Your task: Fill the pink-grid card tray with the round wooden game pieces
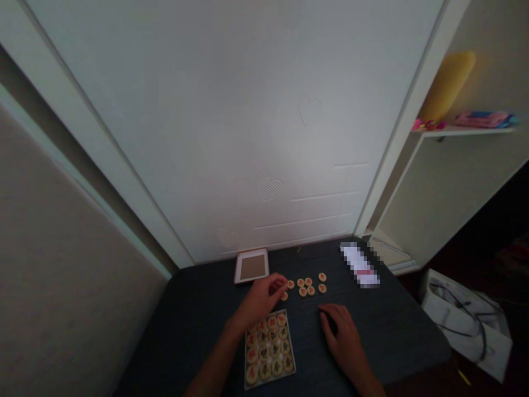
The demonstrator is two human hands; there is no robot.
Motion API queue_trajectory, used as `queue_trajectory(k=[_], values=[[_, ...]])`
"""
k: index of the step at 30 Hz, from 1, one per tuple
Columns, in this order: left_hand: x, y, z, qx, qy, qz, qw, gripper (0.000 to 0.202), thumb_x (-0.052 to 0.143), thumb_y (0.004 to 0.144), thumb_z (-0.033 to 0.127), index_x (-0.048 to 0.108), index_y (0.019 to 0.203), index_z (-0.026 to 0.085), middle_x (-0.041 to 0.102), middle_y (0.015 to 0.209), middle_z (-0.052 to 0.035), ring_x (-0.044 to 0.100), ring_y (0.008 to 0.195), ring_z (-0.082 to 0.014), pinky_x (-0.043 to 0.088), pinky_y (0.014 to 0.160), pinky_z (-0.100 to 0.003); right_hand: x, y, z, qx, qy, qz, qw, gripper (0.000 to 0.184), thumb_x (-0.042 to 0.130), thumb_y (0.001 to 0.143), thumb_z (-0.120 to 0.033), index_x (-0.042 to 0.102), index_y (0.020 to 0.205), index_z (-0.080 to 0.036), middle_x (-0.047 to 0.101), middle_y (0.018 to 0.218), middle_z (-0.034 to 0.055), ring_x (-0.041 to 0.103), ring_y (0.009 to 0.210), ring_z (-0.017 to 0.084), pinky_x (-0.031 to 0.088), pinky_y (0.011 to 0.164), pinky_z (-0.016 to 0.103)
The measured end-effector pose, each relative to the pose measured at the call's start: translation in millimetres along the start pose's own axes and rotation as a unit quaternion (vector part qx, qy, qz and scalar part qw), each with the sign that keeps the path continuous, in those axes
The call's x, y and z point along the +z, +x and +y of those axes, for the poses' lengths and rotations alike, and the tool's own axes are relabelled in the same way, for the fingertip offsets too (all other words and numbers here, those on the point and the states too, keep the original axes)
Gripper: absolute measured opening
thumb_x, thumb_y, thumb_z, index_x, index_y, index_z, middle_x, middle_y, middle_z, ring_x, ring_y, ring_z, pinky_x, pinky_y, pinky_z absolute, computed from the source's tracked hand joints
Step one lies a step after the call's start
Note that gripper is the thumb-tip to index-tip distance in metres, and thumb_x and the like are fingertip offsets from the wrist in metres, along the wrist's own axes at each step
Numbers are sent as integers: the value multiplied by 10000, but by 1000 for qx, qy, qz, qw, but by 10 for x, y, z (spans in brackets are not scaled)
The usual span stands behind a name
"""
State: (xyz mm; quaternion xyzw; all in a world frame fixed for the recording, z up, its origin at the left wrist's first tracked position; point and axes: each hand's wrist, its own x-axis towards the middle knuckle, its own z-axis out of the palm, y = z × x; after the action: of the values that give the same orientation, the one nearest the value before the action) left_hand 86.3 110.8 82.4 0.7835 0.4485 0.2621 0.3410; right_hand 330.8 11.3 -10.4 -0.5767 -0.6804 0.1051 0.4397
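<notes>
My left hand (266, 293) reaches over the dark table with thumb and fingertips pinched together on a Chinese chess piece, mostly hidden by the fingers. Right beside those fingertips lie a loose round piece (290, 284) and another piece (284, 296). Further right are a cluster of pieces (307, 286) and two more pieces (322, 283), one above the other. Below my left forearm, an open box (294, 353) holds rows of pieces with red and black characters. My right hand (341, 331) rests on the table to the right, fingers stretched and thumb apart, holding nothing.
A shallow box lid (237, 270) lies at the back of the table (198, 309), against the white panel (268, 138). A blurred-out white item (359, 264) is at the back right. Beside the table on the right stands a white box (467, 320) with cables.
</notes>
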Motion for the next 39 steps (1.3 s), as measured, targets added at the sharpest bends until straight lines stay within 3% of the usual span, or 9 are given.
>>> queue_trajectory(k=[5, 8, 13, 20, 27, 39], values=[[-59, 93, 111, -5, -2, 1, 1000, 421, 346, 1026, 444, 680, 991, 190, 765, 900, -42, 707, 798, -177, 529, 748, -280, -16, 12, -16, 2, 10, 10, 1000, 248, 507, 997, -363, 698, 1111, -254, 726, 1016, 86, 677, 969, 254, 572, 877, 438], [-42, 129, 59, -11, 34, 14, 999, 330, 453, 978, 423, 697, 923, 208, 750, 895, -41, 683, 844, -199, 504, 772, -291, -32, 26, -13, 12, 16, 20, 1000, 259, 511, 993, -385, 708, 1094, -249, 732, 1009, 85, 684, 960, 254, 572, 880, 435], [42, 128, -61, -11, 85, 14, 996, 191, 561, 904, 334, 687, 991, 220, 720, 966, -48, 662, 872, -206, 495, 791, -297, -65, 100, 26, 36, 29, 20, 999, 269, 516, 987, -402, 715, 1078, -245, 738, 1020, 82, 695, 962, 249, 576, 877, 413], [95, 281, -111, 7, 139, -12, 990, 157, 591, 880, 262, 692, 993, 220, 704, 984, -43, 650, 941, -209, 481, 844, -296, -69, 230, 70, 22, 28, 18, 999, 252, 520, 985, -366, 707, 1099, -241, 729, 1052, 84, 688, 996, 251, 560, 915, 426], [152, 489, -119, 2, 188, -45, 981, 188, 652, 828, 266, 711, 1002, 228, 689, 985, -47, 659, 840, -203, 483, 768, -284, -32, 179, 114, 22, 27, 32, 999, 246, 516, 994, -360, 711, 1085, -241, 729, 1020, 83, 689, 970, 243, 567, 889, 405], [183, 633, -101, 9, 231, -83, 970, 191, 635, 807, 212, 691, 987, 243, 706, 965, -30, 635, 940, -208, 473, 796, -267, -10, 164, 159, 32, 33, 48, 998, 216, 529, 992, -341, 717, 1044, -249, 741, 986, 69, 706, 929, 230, 579, 857, 374]])
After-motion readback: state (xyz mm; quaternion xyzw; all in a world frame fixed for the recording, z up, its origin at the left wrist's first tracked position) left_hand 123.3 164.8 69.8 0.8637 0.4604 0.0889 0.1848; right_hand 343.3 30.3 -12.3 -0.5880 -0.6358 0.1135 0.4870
